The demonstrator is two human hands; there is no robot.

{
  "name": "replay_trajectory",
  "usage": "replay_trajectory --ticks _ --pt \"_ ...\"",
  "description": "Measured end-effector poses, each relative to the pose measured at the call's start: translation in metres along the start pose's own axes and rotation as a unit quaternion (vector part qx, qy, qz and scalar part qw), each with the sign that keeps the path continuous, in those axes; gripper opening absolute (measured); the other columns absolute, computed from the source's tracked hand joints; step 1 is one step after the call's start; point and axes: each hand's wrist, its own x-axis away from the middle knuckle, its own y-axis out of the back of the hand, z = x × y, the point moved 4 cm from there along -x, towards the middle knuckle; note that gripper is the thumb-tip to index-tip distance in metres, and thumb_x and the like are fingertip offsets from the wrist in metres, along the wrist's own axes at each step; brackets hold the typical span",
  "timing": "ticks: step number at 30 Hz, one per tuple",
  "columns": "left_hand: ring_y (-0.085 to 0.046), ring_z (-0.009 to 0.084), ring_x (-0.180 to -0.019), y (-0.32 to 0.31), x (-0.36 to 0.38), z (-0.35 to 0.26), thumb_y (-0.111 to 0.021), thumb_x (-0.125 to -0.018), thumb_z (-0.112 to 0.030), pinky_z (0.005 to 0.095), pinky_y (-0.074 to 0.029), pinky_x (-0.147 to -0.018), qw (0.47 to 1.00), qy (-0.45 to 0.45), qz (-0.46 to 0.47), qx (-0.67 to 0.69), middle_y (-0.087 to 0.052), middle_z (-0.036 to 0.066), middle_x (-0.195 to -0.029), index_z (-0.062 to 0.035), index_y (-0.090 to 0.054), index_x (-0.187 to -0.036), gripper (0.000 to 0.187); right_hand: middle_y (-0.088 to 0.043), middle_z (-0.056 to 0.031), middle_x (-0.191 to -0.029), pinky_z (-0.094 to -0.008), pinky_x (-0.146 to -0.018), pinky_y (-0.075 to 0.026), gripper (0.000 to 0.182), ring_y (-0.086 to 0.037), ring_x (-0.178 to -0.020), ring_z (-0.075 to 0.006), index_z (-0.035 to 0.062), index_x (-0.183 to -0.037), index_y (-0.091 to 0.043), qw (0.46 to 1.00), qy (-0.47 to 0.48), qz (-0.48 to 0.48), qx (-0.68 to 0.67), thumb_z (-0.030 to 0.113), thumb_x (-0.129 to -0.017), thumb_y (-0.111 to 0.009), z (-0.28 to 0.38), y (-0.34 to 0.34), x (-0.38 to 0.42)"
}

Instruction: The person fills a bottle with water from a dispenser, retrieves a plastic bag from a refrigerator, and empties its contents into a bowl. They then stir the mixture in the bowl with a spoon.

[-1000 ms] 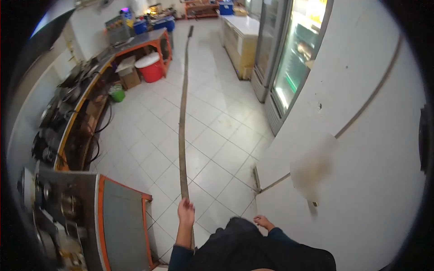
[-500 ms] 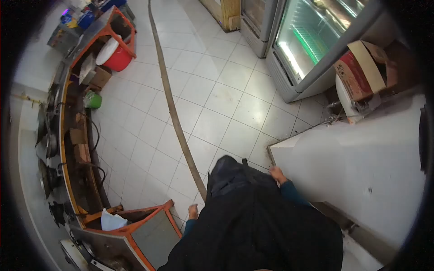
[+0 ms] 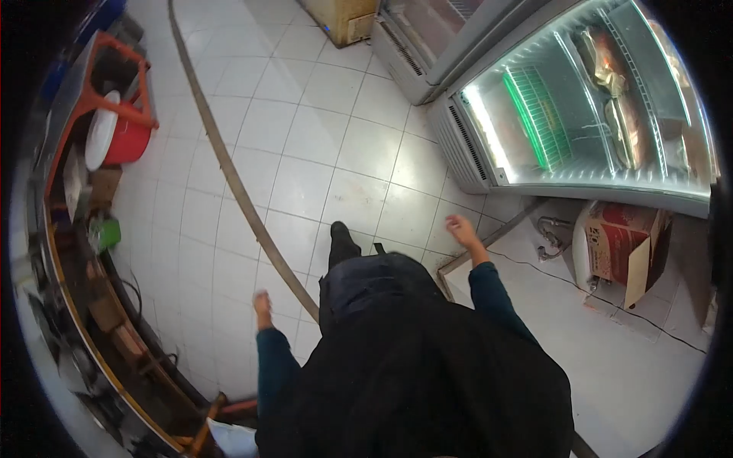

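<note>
Bare left hand (image 3: 263,302) out at left side, blurred, finger pose unclear. Bare right hand (image 3: 461,230) farther forward, fingers (image 3: 452,224) loosely bent. Arms (image 3: 495,294) spread apart, in dark-teal fabric sleeves (image 3: 276,365).

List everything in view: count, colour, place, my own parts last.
Fridges: two, grey, upper right
Wire basket: one, green, inside lit fridge
Wrapped packages: count unclear, brownish, lit fridge
Cardboard box: one, red and tan, right
Cabinet: one, yellowish, top centre
Bucket: one, red, white-lidded, upper left
Container: one, green, left
Counter: count unclear, orange-framed, left
Long strip: one, brown, across floor
Floor tiles: many, white, centre
Sleeves: two, teal, lower centre
Garment: one, black, bottom centre
Shoe: one, black, centre
Left hand: one, bare, centre-left
Right hand: one, bare, centre-right
</note>
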Motion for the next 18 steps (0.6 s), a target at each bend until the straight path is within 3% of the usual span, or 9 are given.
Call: replay_trajectory --ticks 1,2,4,6,7,10,15,16,18 --pt "-0.044 0.0127 -0.048 0.005 -0.035 -0.090 -0.046 -0.080 -0.026 0.0287 -0.037 -0.042 0.995 -0.059 -0.004 -0.076 -0.048 0.002 -0.057 -0.0078 -0.057 -0.075 0.022 -0.058 -0.0096 -0.091 -0.0275 -0.067 -0.044 0.026 -0.054 -0.077 -0.0178 0.0037 -0.102 -0.055 0.998 -0.001 -0.047 -0.045 0.015 -0.078 -0.057 0.001 0.024 -0.014" --pt "-0.040 0.0097 -0.042 -0.004 -0.069 -0.166 -0.048 -0.079 -0.022 0.0241 -0.032 -0.037 0.994 -0.085 -0.041 -0.048 -0.044 -0.001 -0.054 -0.0096 -0.059 -0.079 0.016 -0.059 -0.0121 -0.095 -0.0294 -0.069 -0.044 0.026 -0.055 -0.079 -0.0197 0.0038 -0.101 -0.055 0.991 -0.001 -0.098 -0.088 0.016 -0.078 -0.057 0.003 0.047 -0.025" --pt "-0.047 0.0118 -0.058 -0.033 -0.124 -0.309 -0.051 -0.082 -0.023 0.0260 -0.040 -0.054 0.981 -0.169 -0.046 -0.085 -0.053 0.004 -0.067 -0.0005 -0.055 -0.082 0.023 -0.057 -0.0080 -0.097 -0.0270 -0.069 -0.043 0.026 -0.053 -0.082 -0.0157 0.0040 -0.104 -0.054 0.962 -0.054 -0.174 -0.204 0.014 -0.080 -0.056 0.026 0.101 -0.032" --pt "-0.046 0.0109 -0.063 -0.079 -0.149 -0.436 -0.050 -0.084 -0.023 0.0249 -0.039 -0.057 0.967 -0.252 -0.005 -0.027 -0.051 0.002 -0.070 -0.0003 -0.054 -0.089 0.024 -0.057 -0.0052 -0.097 -0.0250 -0.069 -0.042 0.026 -0.052 -0.083 -0.0122 0.0038 -0.105 -0.053 0.928 -0.048 -0.257 -0.267 0.014 -0.082 -0.055 0.054 0.157 -0.032" --pt "-0.045 0.0101 -0.064 -0.107 -0.163 -0.483 -0.051 -0.085 -0.025 0.0240 -0.038 -0.058 0.956 -0.285 0.044 0.042 -0.049 0.001 -0.069 -0.0007 -0.054 -0.091 0.025 -0.057 -0.0053 -0.097 -0.0246 -0.070 -0.042 0.025 -0.053 -0.084 -0.0121 0.0037 -0.105 -0.053 0.902 -0.047 -0.310 -0.298 0.013 -0.082 -0.054 0.066 0.181 -0.035" --pt "-0.044 0.0095 -0.065 -0.199 -0.168 -0.598 -0.052 -0.085 -0.027 0.0226 -0.037 -0.059 0.944 -0.321 0.077 -0.001 -0.049 0.000 -0.070 -0.0014 -0.054 -0.089 0.026 -0.058 -0.0053 -0.097 -0.0243 -0.071 -0.041 0.023 -0.055 -0.085 -0.0129 0.0037 -0.105 -0.053 0.844 0.000 -0.442 -0.303 0.013 -0.084 -0.052 0.121 0.259 -0.050" --pt "-0.047 0.0106 -0.061 -0.356 -0.219 -0.622 -0.046 -0.088 -0.027 0.0248 -0.040 -0.054 0.902 -0.360 0.227 -0.070 -0.050 0.001 -0.067 -0.0051 -0.053 -0.087 0.023 -0.058 -0.0102 -0.098 -0.0297 -0.081 -0.042 0.031 -0.056 -0.089 -0.0174 -0.0013 -0.109 -0.050 0.766 0.136 -0.608 -0.157 0.009 -0.080 -0.056 0.225 0.397 -0.127" --pt "-0.048 0.0113 -0.062 -0.385 -0.243 -0.591 -0.043 -0.089 -0.030 0.0244 -0.040 -0.055 0.935 -0.238 0.257 -0.060 -0.052 0.001 -0.070 -0.0054 -0.054 -0.091 0.027 -0.058 -0.0116 -0.099 -0.0307 -0.083 -0.042 0.034 -0.056 -0.091 -0.0187 -0.0016 -0.111 -0.048 0.735 0.161 -0.648 -0.116 0.008 -0.079 -0.057 0.259 0.421 -0.140" --pt "-0.049 0.0121 -0.061 -0.383 -0.200 -0.597 -0.053 -0.079 -0.029 0.0237 -0.040 -0.050 0.925 -0.057 0.359 -0.113 -0.053 0.001 -0.076 -0.0093 -0.055 -0.094 0.025 -0.057 -0.0145 -0.098 -0.0322 -0.078 -0.044 0.046 -0.057 -0.089 -0.0223 -0.0012 -0.115 -0.044 0.684 0.159 -0.712 -0.001 0.010 -0.075 -0.062 0.314 0.468 -0.167"
